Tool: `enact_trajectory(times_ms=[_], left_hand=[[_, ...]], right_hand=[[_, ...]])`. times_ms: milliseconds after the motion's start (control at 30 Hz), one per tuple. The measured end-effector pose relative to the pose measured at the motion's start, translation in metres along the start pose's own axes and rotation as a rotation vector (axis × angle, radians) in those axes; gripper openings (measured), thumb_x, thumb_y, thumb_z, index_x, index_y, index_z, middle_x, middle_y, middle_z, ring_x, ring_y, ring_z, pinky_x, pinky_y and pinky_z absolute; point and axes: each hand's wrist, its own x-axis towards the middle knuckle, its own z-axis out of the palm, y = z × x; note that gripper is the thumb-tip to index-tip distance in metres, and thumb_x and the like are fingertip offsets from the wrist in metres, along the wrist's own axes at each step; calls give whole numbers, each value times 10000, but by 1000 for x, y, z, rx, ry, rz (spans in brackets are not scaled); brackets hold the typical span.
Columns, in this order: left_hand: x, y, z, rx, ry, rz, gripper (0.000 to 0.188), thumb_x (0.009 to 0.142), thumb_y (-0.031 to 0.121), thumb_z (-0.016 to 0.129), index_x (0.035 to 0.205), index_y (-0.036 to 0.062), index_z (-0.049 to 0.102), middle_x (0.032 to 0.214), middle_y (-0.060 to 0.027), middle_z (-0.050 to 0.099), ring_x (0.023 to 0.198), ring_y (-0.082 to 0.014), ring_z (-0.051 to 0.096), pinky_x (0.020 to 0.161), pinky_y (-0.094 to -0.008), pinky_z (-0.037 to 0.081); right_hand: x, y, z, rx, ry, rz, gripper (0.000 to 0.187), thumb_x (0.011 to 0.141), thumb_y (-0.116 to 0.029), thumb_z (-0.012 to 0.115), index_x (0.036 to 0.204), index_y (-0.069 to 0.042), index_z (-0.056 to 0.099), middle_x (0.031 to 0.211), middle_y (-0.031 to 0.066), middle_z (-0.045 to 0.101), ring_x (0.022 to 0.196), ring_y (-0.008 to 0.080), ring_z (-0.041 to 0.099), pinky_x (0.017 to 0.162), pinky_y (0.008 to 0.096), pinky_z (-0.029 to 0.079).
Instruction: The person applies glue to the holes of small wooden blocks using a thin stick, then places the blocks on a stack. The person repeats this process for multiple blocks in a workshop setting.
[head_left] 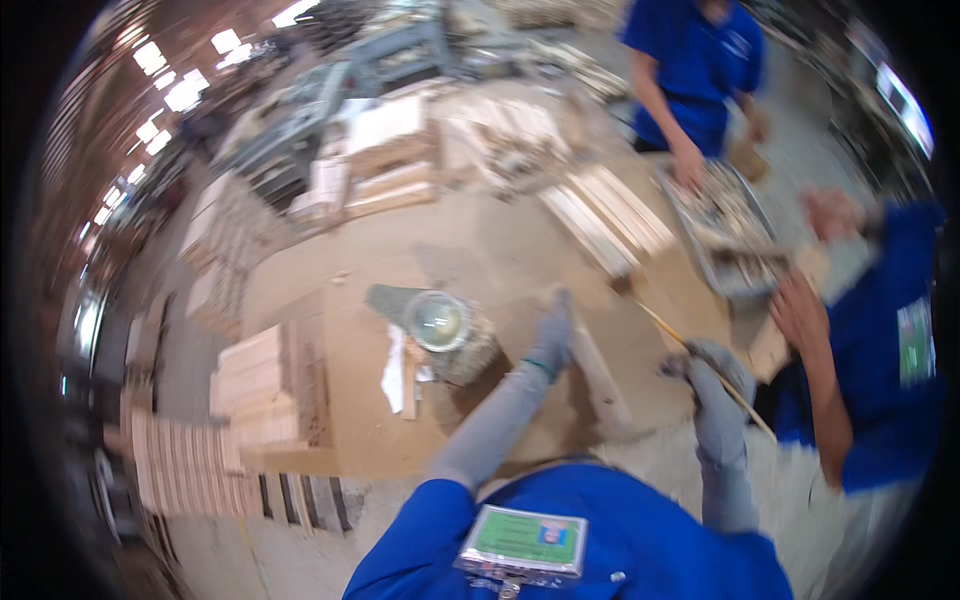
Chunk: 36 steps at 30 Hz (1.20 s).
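In a hazy factory hall stacked with cut timber, a broad brown worktable (390, 240) spreads before a person in blue. The wooden piece (600, 378) lies on it between the two gloved hands, near the table's front edge, its long axis slanting from the left fingertips back toward the body and slightly right. The left hand (550, 335) is nearer, its fingers along the far end; blur hides whether they clamp it or merely touch. The right hand (706, 368), apart from the piece, is closed around a slender yellow rod (664, 325), which points away and leftward, past the piece's right side, its dark tip close to a row of pale strips (610, 222). To the left stands a clear cup (438, 320); at right, co-workers (690, 75) flank a metal tray (712, 255).
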Motion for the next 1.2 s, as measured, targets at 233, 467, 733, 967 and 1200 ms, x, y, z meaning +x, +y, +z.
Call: enact_trajectory(times_ms=[233,467,733,967,1200], left_hand=[[138,25,28,396,471,319,611,898,501,505,1140,-54,585,1060,-242,638,986,-305,626,841,-411,479],[132,51,29,1883,84,607,379,921,275,495,1128,-42,520,925,-221,640,896,-298,640,800,-403,497],[-74,18,-21,722,-349,208,579,911,358,538,1320,-39,435,1197,-164,590,977,-224,571,881,-346,467],[-215,61,-145,1105,-347,487,499,915,358,548,1280,20,523,1234,-170,594,1123,-283,570,958,-370,442],[-293,101,-317,1598,554,492,747,819,435,615,1428,92,353,1448,-226,356,1332,-380,352,1102,-437,287]], right_hand=[[25,16,2,176,5,-106,229,904,-38,530,1095,81,569,807,135,649,730,178,637,698,284,533],[56,23,-6,197,-115,-199,278,950,-90,513,1186,55,537,831,88,619,771,168,624,676,289,559],[66,44,25,265,-172,-27,278,950,-90,509,1187,50,544,835,97,630,764,186,649,684,290,569],[60,52,79,182,-217,-46,300,932,-116,541,1177,57,545,797,94,602,734,185,612,649,285,538],[24,51,143,141,-337,-210,313,954,-128,498,1198,66,525,836,120,632,739,196,630,655,301,545]])
